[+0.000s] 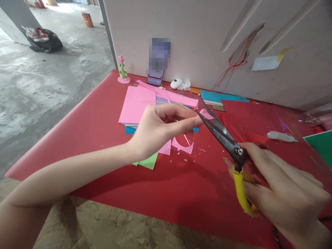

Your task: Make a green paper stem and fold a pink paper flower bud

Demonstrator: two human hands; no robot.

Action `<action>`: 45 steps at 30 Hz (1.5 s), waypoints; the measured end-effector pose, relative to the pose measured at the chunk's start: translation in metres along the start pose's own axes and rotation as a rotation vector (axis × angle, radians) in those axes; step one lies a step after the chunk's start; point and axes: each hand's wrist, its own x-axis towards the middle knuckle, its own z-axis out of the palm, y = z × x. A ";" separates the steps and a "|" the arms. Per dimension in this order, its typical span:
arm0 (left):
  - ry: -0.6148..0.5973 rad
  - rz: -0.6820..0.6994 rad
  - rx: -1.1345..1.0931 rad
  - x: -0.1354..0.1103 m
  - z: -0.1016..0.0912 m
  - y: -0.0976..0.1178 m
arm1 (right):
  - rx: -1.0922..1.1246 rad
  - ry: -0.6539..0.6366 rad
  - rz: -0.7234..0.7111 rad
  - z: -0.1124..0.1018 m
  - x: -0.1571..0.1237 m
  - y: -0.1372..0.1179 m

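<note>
Between the thumb and fingers of my left hand (pixel 160 128) is a small folded piece of pink paper (pixel 206 114). My right hand (pixel 282 186) grips a pair of scissors (pixel 228 141) with dark metal blades and yellow handles. The blades are parted, and their tips reach to the pink piece close by my left fingertips. Beneath my left hand lie pink sheets (pixel 135 103), with blue and green paper (pixel 148 162) under and beside them. A pink offcut (pixel 183 146) with a curved cut edge rests below my left fingers.
A paper flower (pixel 122 69) stands at the red table's (pixel 85 138) far left corner. A phone (pixel 155 76) leans on the back wall. To its right are a white rounded object (pixel 176 83) and blue sheets (pixel 220 96). A white tube (pixel 281 136) lies at right.
</note>
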 end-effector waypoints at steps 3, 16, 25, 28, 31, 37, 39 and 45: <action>-0.001 -0.006 0.000 0.000 0.001 0.001 | -0.002 -0.006 0.003 0.000 -0.001 -0.001; -0.001 -0.017 0.018 -0.001 0.001 0.001 | -0.027 0.016 -0.019 0.000 -0.006 0.003; 0.008 -0.057 -0.001 0.001 0.002 -0.001 | 0.022 0.002 -0.003 -0.001 -0.012 0.003; 0.007 -0.093 -0.013 0.002 0.001 -0.003 | 0.037 0.027 0.064 0.001 -0.011 0.001; 0.003 -0.116 -0.040 0.002 0.000 -0.004 | 0.027 0.009 0.232 0.005 -0.006 0.002; -0.052 -0.192 -0.120 0.000 0.000 -0.005 | 0.088 -0.534 0.536 0.042 -0.013 0.009; -0.084 -0.231 -0.139 -0.001 0.001 -0.004 | 0.112 -0.618 0.542 0.056 -0.020 0.008; -0.222 -0.368 -0.167 0.000 0.004 -0.002 | 0.152 -0.538 0.527 0.042 -0.015 0.001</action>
